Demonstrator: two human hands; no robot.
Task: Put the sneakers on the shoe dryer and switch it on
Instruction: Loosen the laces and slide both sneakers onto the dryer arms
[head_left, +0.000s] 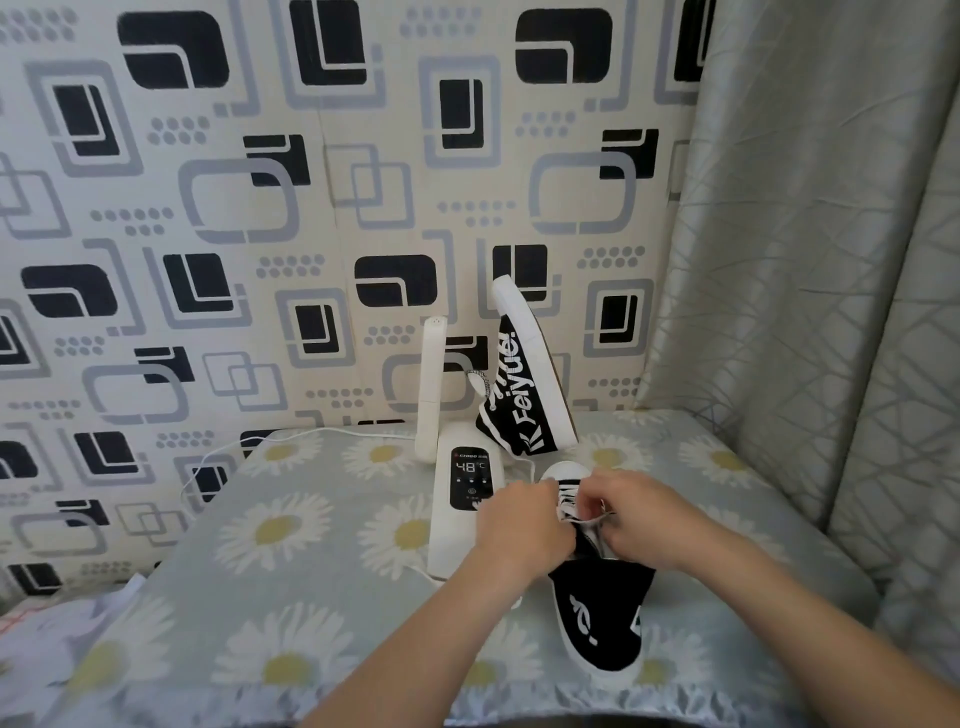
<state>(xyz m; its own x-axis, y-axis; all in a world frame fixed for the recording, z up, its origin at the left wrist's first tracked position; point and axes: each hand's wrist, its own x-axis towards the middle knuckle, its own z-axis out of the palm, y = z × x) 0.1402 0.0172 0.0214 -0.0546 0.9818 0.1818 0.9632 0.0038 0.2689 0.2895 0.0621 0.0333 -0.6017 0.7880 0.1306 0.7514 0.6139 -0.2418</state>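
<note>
A white plastic shoe dryer with a black control panel stands on a table covered in pale grey-blue cloth printed with white daisies. The dryer's display is lit and reads 48 °C. Two upright arms rise from the rear of the base. The left white drying arm is bare. The right arm is covered by a black canvas sneaker with a white rubber sole and white "Feiyue" lettering, mounted toe-up and tilted to the right, its opening down at the base. A second black canvas sneaker with a white toe cap lies on the cloth just right of the dryer base, toe pointing away from the camera and heel toward it. Both hands meet at its lace area. The left hand is closed, with fingers curled onto the white laces and tongue. The right hand is likewise closed, pinching the lace or tongue edge from the right side; which of the two it grips cannot be resolved, as the fingers cover the contact point. A thin white power cord runs from behind the dryer leftward over the table edge. Patterned black, grey and cream wallpaper is behind, and a grey curtain hangs at right.
</note>
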